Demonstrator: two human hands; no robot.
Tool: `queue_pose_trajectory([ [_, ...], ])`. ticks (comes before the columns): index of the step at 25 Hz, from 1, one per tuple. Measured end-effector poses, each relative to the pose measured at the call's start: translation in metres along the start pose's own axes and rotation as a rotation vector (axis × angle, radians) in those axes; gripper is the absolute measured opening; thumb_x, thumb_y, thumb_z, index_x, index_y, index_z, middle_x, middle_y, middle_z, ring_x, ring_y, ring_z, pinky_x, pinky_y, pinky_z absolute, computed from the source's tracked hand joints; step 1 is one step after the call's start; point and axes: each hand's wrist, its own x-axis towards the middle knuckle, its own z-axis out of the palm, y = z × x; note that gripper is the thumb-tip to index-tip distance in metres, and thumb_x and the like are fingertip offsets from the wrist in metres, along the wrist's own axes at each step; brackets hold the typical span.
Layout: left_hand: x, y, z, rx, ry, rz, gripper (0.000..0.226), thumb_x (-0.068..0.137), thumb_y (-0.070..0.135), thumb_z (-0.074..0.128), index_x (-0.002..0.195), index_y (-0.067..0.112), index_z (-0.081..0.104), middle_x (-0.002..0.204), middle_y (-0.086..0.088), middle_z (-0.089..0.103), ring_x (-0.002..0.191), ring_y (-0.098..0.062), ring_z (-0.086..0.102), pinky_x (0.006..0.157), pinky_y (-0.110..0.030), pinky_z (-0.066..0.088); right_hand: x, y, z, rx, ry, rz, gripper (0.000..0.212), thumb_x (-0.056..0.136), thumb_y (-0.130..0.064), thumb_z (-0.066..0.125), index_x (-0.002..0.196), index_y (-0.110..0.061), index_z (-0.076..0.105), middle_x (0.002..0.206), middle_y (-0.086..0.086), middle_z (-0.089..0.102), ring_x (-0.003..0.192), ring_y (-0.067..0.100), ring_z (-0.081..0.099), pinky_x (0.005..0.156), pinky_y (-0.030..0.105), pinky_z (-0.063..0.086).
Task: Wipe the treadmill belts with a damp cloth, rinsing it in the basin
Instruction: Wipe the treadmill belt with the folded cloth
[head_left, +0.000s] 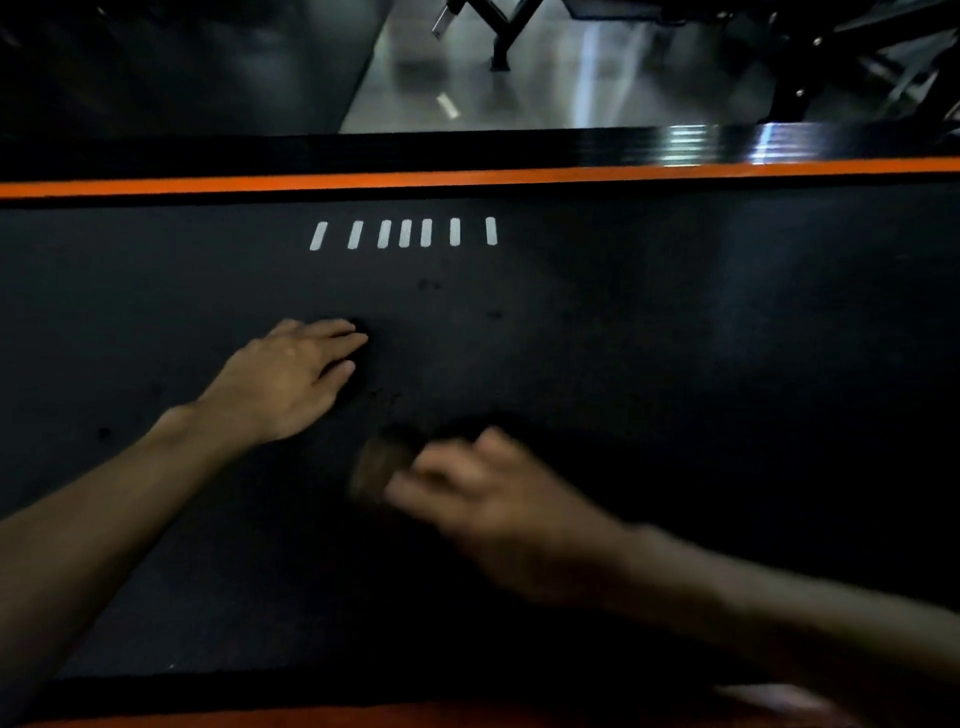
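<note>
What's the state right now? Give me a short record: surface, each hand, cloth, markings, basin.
surface: dark treadmill belt, orange stripe along its far edge
left hand: left hand lies flat on the belt, fingers straight
right hand: right hand blurred, grips a brownish cloth on the belt
markings: row of white dashes near the far edge
spots: a few dark specks beyond the left hand
basin: not in view
</note>
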Motion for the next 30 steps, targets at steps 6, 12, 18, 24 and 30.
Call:
queue_pose_trajectory([
  [6, 0.000, -0.010, 0.015, 0.049, -0.130, -0.125, 0.050, 0.096, 0.059, 0.011, 0.143, 0.063, -0.005, 0.164, 0.002, -0.004, 0.149, -0.032, 0.002, 0.115, -0.060, 0.017, 0.027, 0.064, -0.017, -0.166, 0.045, -0.062, 0.050, 0.090, -0.017, 0.047, 0.139, -0.023, 0.048, 0.131, 0.008, 0.055, 0.093, 0.028, 0.053, 0.080, 0.039, 0.042],
  [12, 0.008, -0.013, 0.006, 0.073, -0.093, -0.178, 0.052, 0.100, 0.052, 0.021, 0.150, 0.050, 0.009, 0.162, 0.013, 0.007, 0.146, -0.024, 0.015, 0.105, -0.059, 0.031, 0.014, 0.213, -0.052, -0.116, 0.236, 0.852, 0.048, 0.095, -0.016, 0.041, 0.142, -0.016, 0.048, 0.140, 0.017, 0.048, 0.116, 0.040, 0.052, 0.100, 0.043, 0.036],
  [18, 0.013, -0.021, 0.011, 0.063, -0.036, -0.262, 0.050, 0.098, 0.056, 0.020, 0.147, 0.056, 0.010, 0.162, 0.001, 0.005, 0.143, -0.030, 0.014, 0.109, -0.057, 0.022, 0.026, -0.036, 0.010, 0.072, -0.084, -0.224, 0.054, 0.091, -0.025, 0.049, 0.144, -0.029, 0.044, 0.143, 0.001, 0.043, 0.112, 0.025, 0.049, 0.089, 0.039, 0.039],
  [24, 0.010, -0.030, 0.012, 0.019, -0.081, -0.247, 0.054, 0.096, 0.062, 0.015, 0.148, 0.055, 0.005, 0.163, 0.007, 0.002, 0.149, -0.024, 0.006, 0.110, -0.058, 0.023, 0.070, 0.110, -0.017, -0.158, 0.127, 0.299, 0.055, 0.089, -0.007, 0.047, 0.142, -0.022, 0.048, 0.136, 0.007, 0.052, 0.099, 0.034, 0.054, 0.086, 0.044, 0.045],
  [30, 0.011, -0.031, 0.011, 0.025, -0.023, -0.252, 0.051, 0.100, 0.053, 0.022, 0.150, 0.050, 0.011, 0.162, 0.010, 0.009, 0.147, -0.023, 0.014, 0.109, -0.054, 0.024, 0.079, 0.029, 0.012, -0.010, 0.157, 0.161, 0.056, 0.085, -0.012, 0.051, 0.140, -0.022, 0.049, 0.134, 0.008, 0.050, 0.093, 0.035, 0.052, 0.079, 0.040, 0.043],
])
